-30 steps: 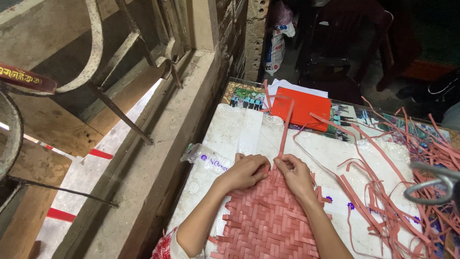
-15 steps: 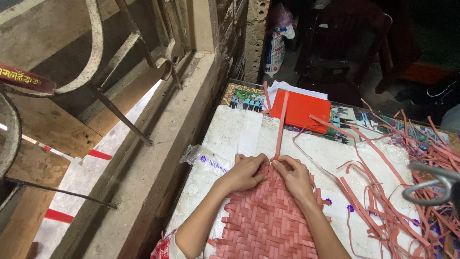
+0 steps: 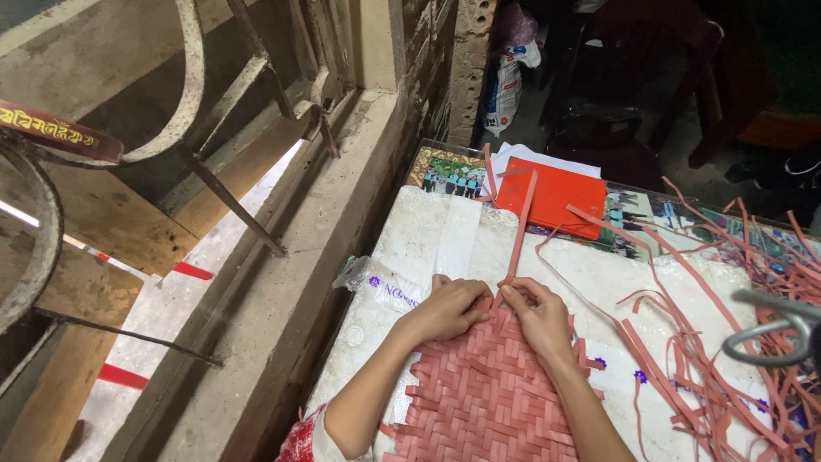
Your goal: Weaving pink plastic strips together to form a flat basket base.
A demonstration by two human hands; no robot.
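A pink woven mat [image 3: 487, 393] of flat strips lies on a white plastic sheet [image 3: 428, 239] in front of me. My left hand [image 3: 449, 308] presses its fingers on the mat's top edge. Beside it, my right hand [image 3: 537, 315] pinches a long pink strip [image 3: 520, 227] where it enters the weave. That strip runs straight away from me toward a red folder [image 3: 556, 197]. The two hands almost touch at the mat's upper corner.
Many loose pink strips [image 3: 727, 342] sprawl over the right side of the table. A grey metal hook [image 3: 770, 329] pokes in at the right edge. A concrete window sill [image 3: 282, 282] and iron grille [image 3: 197, 111] run along the left. A white sack [image 3: 509, 81] stands beyond the table.
The long strip has swung from leaning right to nearly straight up from the mat. Both hands stayed at the mat's top edge with only small finger shifts.
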